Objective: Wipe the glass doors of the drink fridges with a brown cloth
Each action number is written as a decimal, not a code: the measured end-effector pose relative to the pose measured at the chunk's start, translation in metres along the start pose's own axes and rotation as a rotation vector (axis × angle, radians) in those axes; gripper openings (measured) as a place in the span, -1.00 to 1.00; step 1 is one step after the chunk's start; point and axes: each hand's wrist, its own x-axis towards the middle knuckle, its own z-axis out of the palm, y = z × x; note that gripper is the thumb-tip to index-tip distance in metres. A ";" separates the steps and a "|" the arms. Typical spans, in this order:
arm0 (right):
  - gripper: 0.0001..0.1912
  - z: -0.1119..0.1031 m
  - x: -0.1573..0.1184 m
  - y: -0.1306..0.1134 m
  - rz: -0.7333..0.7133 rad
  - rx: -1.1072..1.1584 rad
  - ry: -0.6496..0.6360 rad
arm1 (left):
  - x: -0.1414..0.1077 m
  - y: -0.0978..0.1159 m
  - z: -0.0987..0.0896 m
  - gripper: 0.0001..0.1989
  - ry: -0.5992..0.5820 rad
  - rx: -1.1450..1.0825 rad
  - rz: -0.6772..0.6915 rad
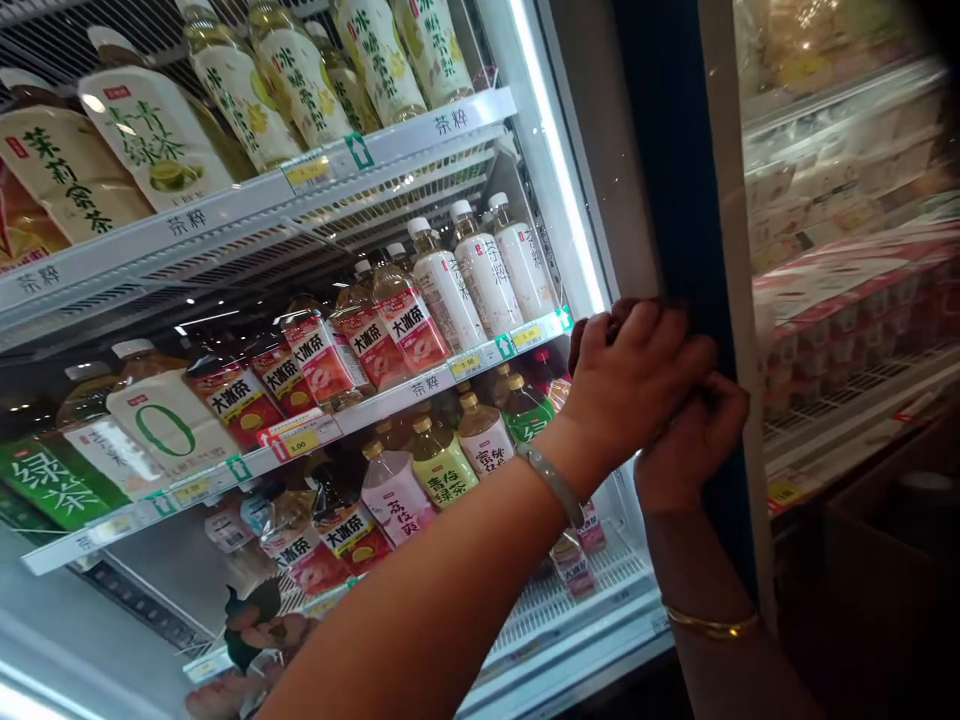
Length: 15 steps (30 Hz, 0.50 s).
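Note:
My left hand (637,375), a pale bangle (551,482) on its wrist, reaches across to the right side of a lit drinks cooler. Its fingers are curled, and a dark shape lies under them that I cannot make out. Close against it, lower and to the right, is my right hand (686,450), with a gold bangle (712,625) on the wrist. That hand is bent closed and partly hidden behind the left one. Both hands are in front of the cooler's dark upright frame (679,200). White-labelled tea bottles (484,270) stand on the shelf left of them.
Several shelves hold bottled drinks, with price tags along the shelf edge (375,405). A bright light strip (559,150) runs down the cooler's right side. Farther right, another shelf carries packs of small cups (847,340). A blurred figure (259,630) shows at lower left.

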 end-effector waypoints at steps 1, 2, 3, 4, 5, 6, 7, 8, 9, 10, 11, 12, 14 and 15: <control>-0.88 -0.002 0.001 0.000 0.002 0.007 0.001 | -0.010 0.007 0.002 -0.72 -0.001 -0.006 0.011; -0.90 -0.005 0.003 0.000 0.003 0.010 -0.004 | -0.021 0.015 0.004 -0.73 -0.005 -0.012 0.022; -0.92 -0.007 0.005 0.000 0.001 0.009 -0.019 | -0.032 0.022 0.006 -0.75 -0.006 -0.017 0.025; -0.92 -0.010 0.007 -0.001 -0.001 0.006 -0.046 | -0.043 0.028 0.008 -0.75 -0.002 -0.021 0.018; -0.90 -0.011 0.009 -0.002 0.001 0.004 -0.075 | -0.051 0.033 0.009 -0.76 0.004 -0.025 0.003; -0.88 -0.013 0.011 -0.003 0.010 0.001 -0.103 | -0.057 0.036 0.010 -0.76 0.009 -0.030 -0.007; -0.87 -0.013 0.012 -0.005 0.019 0.000 -0.122 | -0.060 0.036 0.011 -0.76 0.016 -0.033 -0.005; -0.86 -0.013 0.013 -0.007 0.031 0.003 -0.129 | -0.060 0.034 0.010 -0.76 0.024 -0.035 0.012; -0.86 -0.013 0.014 -0.008 0.046 0.008 -0.123 | -0.057 0.030 0.009 -0.76 0.029 -0.038 0.044; -0.85 -0.012 0.015 -0.009 0.065 0.013 -0.108 | -0.053 0.025 0.007 -0.76 0.030 -0.039 0.084; -0.83 -0.011 0.015 -0.009 0.086 0.018 -0.090 | -0.047 0.018 0.004 -0.76 0.030 -0.037 0.117; -0.82 -0.011 0.016 -0.008 0.111 0.020 -0.080 | -0.041 0.011 0.001 -0.77 0.027 -0.031 0.131; -0.79 -0.012 0.019 -0.006 0.161 0.009 -0.084 | -0.029 -0.003 -0.005 -0.78 0.028 -0.011 0.087; -0.77 -0.013 0.020 -0.004 0.182 -0.005 -0.093 | -0.024 -0.008 -0.007 -0.78 0.040 0.003 0.047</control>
